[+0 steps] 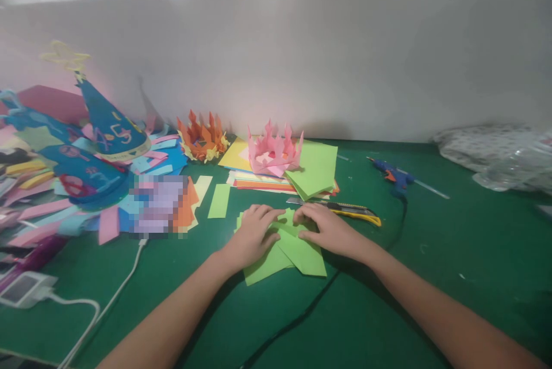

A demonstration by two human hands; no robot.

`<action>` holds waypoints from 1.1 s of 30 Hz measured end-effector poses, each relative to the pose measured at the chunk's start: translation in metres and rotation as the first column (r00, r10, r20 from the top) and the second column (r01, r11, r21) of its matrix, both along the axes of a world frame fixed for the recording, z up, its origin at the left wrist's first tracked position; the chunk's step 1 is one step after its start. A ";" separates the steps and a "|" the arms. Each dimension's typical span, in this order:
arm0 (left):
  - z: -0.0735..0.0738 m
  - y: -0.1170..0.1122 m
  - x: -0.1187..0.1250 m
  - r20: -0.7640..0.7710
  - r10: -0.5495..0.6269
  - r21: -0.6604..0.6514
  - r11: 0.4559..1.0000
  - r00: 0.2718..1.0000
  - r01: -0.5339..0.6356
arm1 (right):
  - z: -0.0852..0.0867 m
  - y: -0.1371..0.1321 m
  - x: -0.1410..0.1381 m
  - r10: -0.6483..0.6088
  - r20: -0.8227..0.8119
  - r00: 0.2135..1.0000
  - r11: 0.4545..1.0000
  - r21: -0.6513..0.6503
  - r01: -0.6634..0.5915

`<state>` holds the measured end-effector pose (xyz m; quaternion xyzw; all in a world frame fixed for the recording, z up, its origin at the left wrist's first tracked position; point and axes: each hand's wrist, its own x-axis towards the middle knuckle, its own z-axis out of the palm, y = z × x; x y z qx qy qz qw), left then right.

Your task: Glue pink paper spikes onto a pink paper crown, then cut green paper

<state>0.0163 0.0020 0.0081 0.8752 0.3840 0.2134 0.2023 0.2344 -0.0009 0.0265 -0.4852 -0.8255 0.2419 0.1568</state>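
The left hand (255,234) and right hand (321,226) are resting curled on green sheets (305,258), whether pinching I can't tell; a cutter (347,208) is lying at their two o'clock.

Left side: blue cone hat (110,122) is standing, a yellow star outline (66,58) topping it; another blue hat (92,172) is lying in front among loose paper strips (109,224). Orange paper crown (202,142) is sitting on the green table (414,317); to its right, pink paper crown (276,153) is resting on stacked coloured sheets (267,184). Far right: blue glue gun (393,175) is lying down, clear stick (432,189) protruding. White partition (366,58) is standing behind.
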 end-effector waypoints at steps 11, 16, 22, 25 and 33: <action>0.000 -0.001 0.000 -0.041 0.024 0.033 0.999 0.999 -0.023 | 0.002 -0.002 0.001 -0.049 0.111 0.993 0.999 0.017 0.047; 0.002 -0.001 0.001 -0.073 0.036 0.032 0.999 0.997 -0.034 | 0.011 -0.014 -0.012 -0.086 0.357 0.930 0.995 0.079 0.062; 0.000 -0.001 0.000 -0.081 0.060 0.014 0.998 0.995 -0.059 | 0.017 -0.033 -0.030 -0.087 0.449 0.889 0.996 0.049 0.073; -0.001 0.000 -0.001 -0.029 0.039 0.038 0.999 0.999 -0.038 | 0.015 -0.035 -0.030 -0.078 0.336 0.938 0.994 0.093 0.049; 0.000 0.005 -0.005 0.281 0.242 -0.200 0.961 0.929 -0.190 | 0.024 -0.014 -0.013 -0.231 -0.437 0.869 0.969 -0.184 0.164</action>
